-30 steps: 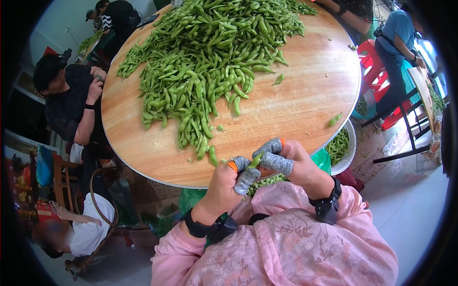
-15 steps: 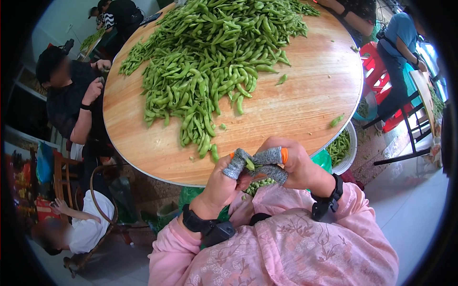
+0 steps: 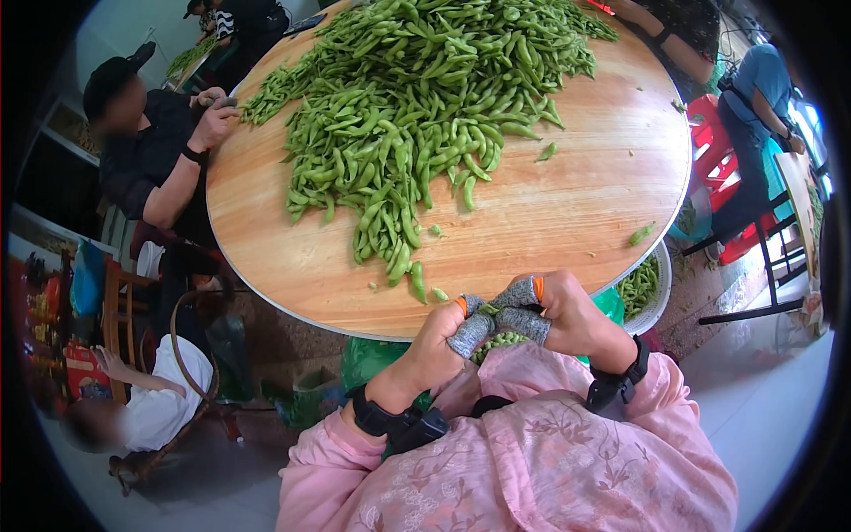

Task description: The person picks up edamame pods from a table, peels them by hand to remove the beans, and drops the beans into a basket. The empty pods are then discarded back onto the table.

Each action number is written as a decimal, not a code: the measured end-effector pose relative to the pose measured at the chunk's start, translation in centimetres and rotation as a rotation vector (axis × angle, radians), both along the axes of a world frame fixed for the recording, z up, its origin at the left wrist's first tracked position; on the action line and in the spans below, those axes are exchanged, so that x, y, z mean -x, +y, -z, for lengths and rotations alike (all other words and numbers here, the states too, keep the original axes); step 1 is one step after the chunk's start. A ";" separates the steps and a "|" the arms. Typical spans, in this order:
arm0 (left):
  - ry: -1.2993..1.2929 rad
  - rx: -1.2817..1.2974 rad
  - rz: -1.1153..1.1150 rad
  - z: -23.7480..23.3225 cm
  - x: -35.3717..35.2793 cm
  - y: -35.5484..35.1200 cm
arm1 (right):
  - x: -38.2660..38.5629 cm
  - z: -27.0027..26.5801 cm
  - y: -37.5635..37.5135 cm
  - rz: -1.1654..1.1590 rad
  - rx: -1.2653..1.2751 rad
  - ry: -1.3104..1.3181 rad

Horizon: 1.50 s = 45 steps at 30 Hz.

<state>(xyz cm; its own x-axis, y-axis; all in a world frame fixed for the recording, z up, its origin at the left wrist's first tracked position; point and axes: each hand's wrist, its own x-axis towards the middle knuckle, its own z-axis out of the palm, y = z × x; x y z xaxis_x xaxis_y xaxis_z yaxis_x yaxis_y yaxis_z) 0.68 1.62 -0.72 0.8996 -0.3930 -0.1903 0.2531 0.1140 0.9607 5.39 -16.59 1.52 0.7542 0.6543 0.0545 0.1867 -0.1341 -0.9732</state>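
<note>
Over the lap of a pink, flower-embroidered garment point(image 3: 612, 452), the left hand point(image 3: 433, 341) and right hand point(image 3: 574, 312), with grey knitted covers on thumb and finger, pinch a small green bean pod point(image 3: 487, 309) between their tips. Just below lie plump pale-green shelled beans point(image 3: 503, 340). To the right, below the tabletop, a round white basket point(image 3: 663, 285) holds green pods. Beyond the hands, the round light-brown wooden table point(image 3: 567, 213) bears a large heap of curved green pods point(image 3: 417, 124). Farther left, a person in dark clothing point(image 3: 142, 173) is beside the table.
</note>
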 end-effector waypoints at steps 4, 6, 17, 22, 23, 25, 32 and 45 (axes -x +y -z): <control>-0.291 -0.183 0.001 0.2 0.2 -0.1 | 0.2 0.1 -1.1 0.004 0.022 -0.072; -0.431 -0.297 0.014 -0.5 0.4 0.4 | 0.1 -0.7 -3.4 0.180 0.188 -0.174; -0.523 -1.452 -0.287 -1.3 -2.8 3.7 | -0.6 -1.0 -11.5 0.785 0.412 -0.333; -0.365 -0.847 -0.313 -1.1 -3.3 3.9 | -0.6 -0.8 -5.8 0.499 0.224 -0.126; -0.353 -0.553 -0.338 -0.9 -3.3 3.7 | -0.4 -1.2 -4.6 0.363 0.138 0.000; -0.326 -0.314 -0.374 -1.1 -2.8 1.5 | -0.4 -1.2 -2.2 0.082 -0.026 0.198; -0.466 -0.182 -0.340 -1.5 -1.5 -0.5 | -0.3 0.0 0.8 0.074 -0.185 0.229; -0.483 -0.630 -0.124 -2.4 -1.1 -1.0 | -0.2 -1.5 -1.0 0.268 0.290 -0.152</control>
